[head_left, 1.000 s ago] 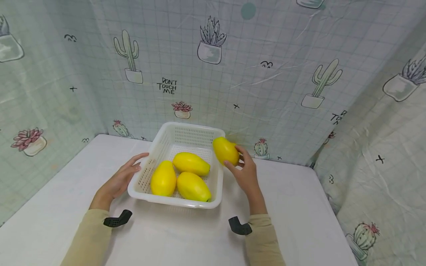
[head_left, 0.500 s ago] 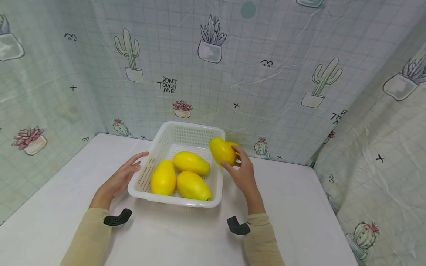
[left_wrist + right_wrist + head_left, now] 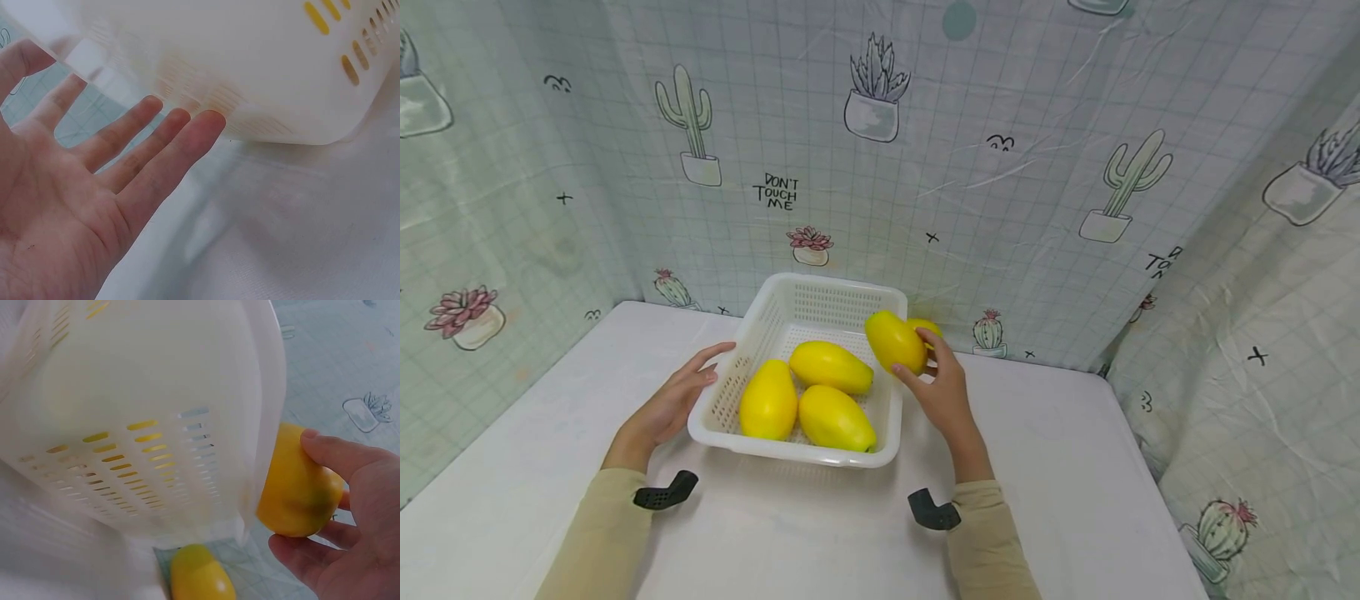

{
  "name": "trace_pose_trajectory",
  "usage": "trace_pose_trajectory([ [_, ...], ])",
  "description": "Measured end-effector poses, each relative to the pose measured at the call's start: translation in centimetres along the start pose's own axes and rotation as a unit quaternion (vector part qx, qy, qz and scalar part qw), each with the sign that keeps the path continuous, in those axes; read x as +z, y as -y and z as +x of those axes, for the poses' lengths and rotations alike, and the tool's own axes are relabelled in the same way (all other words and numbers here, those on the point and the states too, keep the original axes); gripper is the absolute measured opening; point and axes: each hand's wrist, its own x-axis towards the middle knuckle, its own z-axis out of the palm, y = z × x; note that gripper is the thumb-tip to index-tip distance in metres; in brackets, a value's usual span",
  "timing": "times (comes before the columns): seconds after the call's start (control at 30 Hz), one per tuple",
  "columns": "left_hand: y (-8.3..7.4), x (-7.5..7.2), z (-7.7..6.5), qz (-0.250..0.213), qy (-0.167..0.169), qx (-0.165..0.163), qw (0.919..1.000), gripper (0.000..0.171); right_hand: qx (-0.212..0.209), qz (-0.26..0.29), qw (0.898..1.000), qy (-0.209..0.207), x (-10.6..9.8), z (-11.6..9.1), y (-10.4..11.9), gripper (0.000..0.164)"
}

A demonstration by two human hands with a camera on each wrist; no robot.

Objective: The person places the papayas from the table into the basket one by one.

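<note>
My right hand [image 3: 942, 387] holds a yellow papaya [image 3: 895, 342] by its side, thumb and fingers round it, over the right rim of a white plastic basket [image 3: 820, 454]. In the right wrist view that papaya [image 3: 297, 487] shows partly behind the basket wall. My left hand [image 3: 670, 408] has its fingers extended along the basket's left side, the fingertips [image 3: 209, 120] right at the outer wall. Inside the basket lie three papayas: one at left [image 3: 767, 402], one at the back [image 3: 831, 367] and one at front [image 3: 837, 419].
Another yellow papaya [image 3: 925, 328] lies beyond the basket's right side, partly hidden by the right hand; the right wrist view shows a papaya [image 3: 200, 575] below the basket. A white table [image 3: 1060, 483] meets a cactus-print cloth [image 3: 985, 200] at the back.
My right hand has moved left with its papaya, bringing it farther over the basket and uncovering more of the papaya behind. My left hand and the basket stay put.
</note>
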Motion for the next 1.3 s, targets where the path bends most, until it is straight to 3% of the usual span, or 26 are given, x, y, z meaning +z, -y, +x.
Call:
trace_pose_trajectory([
  [0.83,0.08,-0.01,0.0,0.007,-0.005,-0.001,1.0,0.049,-0.019,-0.016,1.0,0.012,0.41,-0.01,-0.16,0.069],
  [1.3,-0.62,0.47,-0.09,0.009,-0.008,-0.009,0.9999,0.049,-0.006,-0.018,1.0,0.01,0.66,0.03,-0.27,0.071],
])
